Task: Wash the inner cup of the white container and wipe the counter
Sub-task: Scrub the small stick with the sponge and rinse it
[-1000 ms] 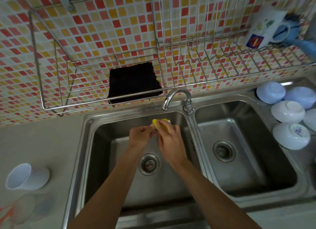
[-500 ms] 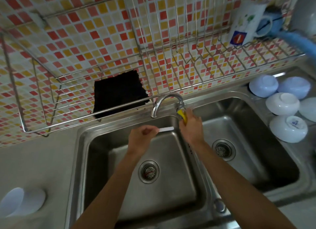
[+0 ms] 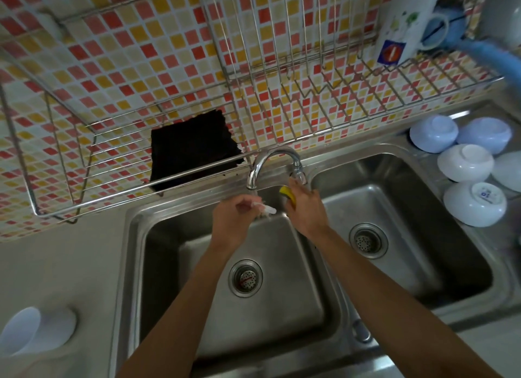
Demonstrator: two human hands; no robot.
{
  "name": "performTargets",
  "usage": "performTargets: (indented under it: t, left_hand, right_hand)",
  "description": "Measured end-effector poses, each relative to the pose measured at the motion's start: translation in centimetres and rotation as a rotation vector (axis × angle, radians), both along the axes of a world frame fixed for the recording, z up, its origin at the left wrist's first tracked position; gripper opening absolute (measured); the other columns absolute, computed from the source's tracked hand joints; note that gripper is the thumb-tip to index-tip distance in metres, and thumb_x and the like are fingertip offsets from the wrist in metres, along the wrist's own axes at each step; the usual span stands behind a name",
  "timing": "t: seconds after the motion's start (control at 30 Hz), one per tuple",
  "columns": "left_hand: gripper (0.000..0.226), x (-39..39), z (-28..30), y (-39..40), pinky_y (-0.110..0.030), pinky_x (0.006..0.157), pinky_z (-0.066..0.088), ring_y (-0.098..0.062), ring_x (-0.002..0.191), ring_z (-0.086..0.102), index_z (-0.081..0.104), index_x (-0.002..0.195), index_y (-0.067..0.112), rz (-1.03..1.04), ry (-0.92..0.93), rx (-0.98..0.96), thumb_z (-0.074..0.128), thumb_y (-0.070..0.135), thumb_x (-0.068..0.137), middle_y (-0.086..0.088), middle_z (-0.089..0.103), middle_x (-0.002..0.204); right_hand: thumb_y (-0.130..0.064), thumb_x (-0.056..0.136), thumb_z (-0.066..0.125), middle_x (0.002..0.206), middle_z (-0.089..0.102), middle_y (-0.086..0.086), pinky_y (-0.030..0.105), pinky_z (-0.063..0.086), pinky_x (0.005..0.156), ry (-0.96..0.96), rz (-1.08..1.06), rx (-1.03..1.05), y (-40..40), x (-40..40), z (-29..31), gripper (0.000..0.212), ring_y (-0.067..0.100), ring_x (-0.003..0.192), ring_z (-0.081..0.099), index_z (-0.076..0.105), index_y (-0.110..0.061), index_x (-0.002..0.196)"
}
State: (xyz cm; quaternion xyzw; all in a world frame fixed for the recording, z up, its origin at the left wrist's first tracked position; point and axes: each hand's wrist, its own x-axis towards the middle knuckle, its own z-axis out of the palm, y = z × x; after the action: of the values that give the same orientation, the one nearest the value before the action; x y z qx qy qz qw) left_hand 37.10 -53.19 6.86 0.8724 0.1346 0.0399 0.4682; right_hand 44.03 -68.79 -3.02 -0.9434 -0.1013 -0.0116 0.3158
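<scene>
Over the left sink basin (image 3: 169,250), my left hand (image 3: 234,216) grips a small white flat piece (image 3: 266,208) right under the faucet (image 3: 270,157) spout. Water seems to run onto the piece. My right hand (image 3: 306,208) holds a yellow sponge (image 3: 287,194), and its fingertips rest at the faucet handle (image 3: 298,174). A white cup (image 3: 36,329) lies on its side on the grey counter (image 3: 56,264) at the lower left, far from both hands.
A black cloth (image 3: 191,149) hangs in the wire rack (image 3: 310,81) behind the sink. A white printed mug (image 3: 406,27) sits on the rack at the upper right. Several upturned white bowls (image 3: 465,166) stand right of the right basin (image 3: 423,236).
My right hand left the white piece and went up to the faucet handle with the sponge. My left hand brought the white piece under the spout, where water now appears to run.
</scene>
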Motion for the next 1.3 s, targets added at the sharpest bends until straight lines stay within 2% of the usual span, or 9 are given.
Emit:
performTargets:
  t: [0.23, 0.43, 0.53, 0.77, 0.87, 1.07, 1.13, 1.2, 1.3]
  left_hand:
    - [0.015, -0.6, 0.9, 0.9, -0.001, 0.072, 0.043, 0.009, 0.080, 0.062, 0.075, 0.097, 0.014, -0.009, -0.078, 0.021, 0.071, 0.011, 0.083, 0.009, 0.072, 0.093]
    - [0.012, -0.3, 0.8, 0.4, -0.013, 0.077, 0.050, 0.001, 0.079, 0.066, 0.075, 0.094, 0.014, -0.016, -0.123, 0.049, 0.074, 0.013, 0.082, 0.003, 0.073, 0.092]
    - [0.012, -0.2, 1.1, -0.1, -0.007, 0.073, 0.048, 0.008, 0.074, 0.063, 0.075, 0.094, 0.012, -0.041, -0.153, 0.037, 0.073, 0.012, 0.082, 0.007, 0.071, 0.086]
    - [0.015, -1.2, 1.0, 1.5, -0.003, 0.074, 0.044, 0.005, 0.084, 0.062, 0.075, 0.097, 0.016, -0.068, -0.146, 0.102, 0.071, 0.012, 0.083, 0.011, 0.070, 0.092]
    - [0.015, -1.4, 1.3, 1.1, -0.003, 0.076, 0.044, 0.008, 0.084, 0.061, 0.074, 0.096, 0.016, -0.110, -0.146, 0.081, 0.071, 0.009, 0.083, 0.012, 0.069, 0.092]
    - [0.013, -1.8, 0.5, 2.5, -0.003, 0.072, 0.044, 0.001, 0.080, 0.062, 0.074, 0.096, 0.015, 0.026, -0.151, 0.135, 0.070, 0.020, 0.085, 0.006, 0.071, 0.090]
    - [0.015, -2.4, 0.0, 3.6, -0.003, 0.071, 0.045, -0.001, 0.080, 0.063, 0.074, 0.097, 0.013, 0.076, -0.122, 0.164, 0.070, 0.021, 0.085, 0.003, 0.072, 0.090]
    - [0.014, -3.1, -0.5, 4.6, -0.002, 0.071, 0.045, -0.001, 0.079, 0.064, 0.074, 0.096, 0.012, 0.118, -0.105, 0.168, 0.070, 0.020, 0.085, 0.002, 0.072, 0.089]
    - [0.012, -4.1, -1.4, 5.4, -0.008, 0.070, 0.047, -0.003, 0.079, 0.066, 0.074, 0.094, 0.014, 0.143, -0.061, 0.173, 0.071, 0.022, 0.084, 0.003, 0.073, 0.087]
  right_hand:
    - [-0.015, 0.088, 0.059, 0.139, 0.052, 0.008, 0.044, 0.049, 0.091, -0.042, 0.025, 0.001, -0.3, 0.1, 0.6, 0.054, 0.035, 0.103, 0.058, 0.043, -0.018, 0.139]
    - [-0.017, 0.088, 0.059, 0.138, 0.053, 0.006, 0.046, 0.051, 0.088, -0.012, 0.019, -0.009, -0.3, 0.0, 0.7, 0.050, 0.035, 0.100, 0.057, 0.045, -0.018, 0.136]
    - [-0.021, 0.087, 0.060, 0.137, 0.053, 0.004, 0.048, 0.052, 0.088, 0.006, 0.037, -0.027, -0.1, 0.1, 0.5, 0.052, 0.034, 0.102, 0.058, 0.042, -0.022, 0.135]
    - [-0.015, 0.090, 0.057, 0.142, 0.049, 0.006, 0.045, 0.050, 0.089, -0.019, 0.063, -0.005, -0.6, 0.6, 0.9, 0.048, 0.037, 0.102, 0.055, 0.046, -0.019, 0.136]
    - [-0.016, 0.090, 0.056, 0.133, 0.056, 0.006, 0.043, 0.050, 0.086, -0.014, 0.082, -0.006, -0.6, 0.7, 1.0, 0.038, 0.035, 0.102, 0.056, 0.050, -0.021, 0.127]
    - [-0.016, 0.089, 0.054, 0.133, 0.052, 0.009, 0.045, 0.049, 0.091, -0.023, 0.035, 0.070, -0.2, 0.2, 1.6, 0.042, 0.033, 0.108, 0.053, 0.048, -0.020, 0.131]
    - [-0.014, 0.089, 0.053, 0.126, 0.057, 0.011, 0.039, 0.051, 0.088, -0.003, 0.018, 0.204, 0.3, -1.3, 2.1, 0.047, 0.027, 0.102, 0.057, 0.048, -0.019, 0.135]
    - [-0.012, 0.090, 0.051, 0.105, 0.064, 0.009, 0.024, 0.051, 0.070, 0.082, 0.050, 0.304, 0.9, -2.8, 2.9, 0.047, 0.016, 0.079, 0.061, 0.050, -0.020, 0.137]
    - [-0.012, 0.092, 0.048, 0.069, 0.062, 0.001, 0.012, 0.037, 0.047, 0.151, 0.124, 0.335, 1.8, -4.6, 3.8, 0.046, 0.006, 0.049, 0.048, 0.050, -0.025, 0.136]
